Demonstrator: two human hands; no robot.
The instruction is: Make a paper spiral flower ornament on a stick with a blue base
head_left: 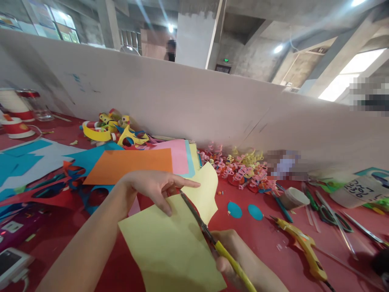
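While the left hand (154, 188) grips the upper edge of a yellow paper (170, 247), the right hand (234, 251) is closed round yellow-handled scissors (200, 223), whose blades sit in a cut running up the middle. The paper is held just above the red tabletop (273, 243), close to the person. It looks light, thin and floppy, easily creased; a hold close beside the cut line should keep it taut.

Glue gun (305, 243) lies right of paper sheet (170, 251) and scissors (197, 221).
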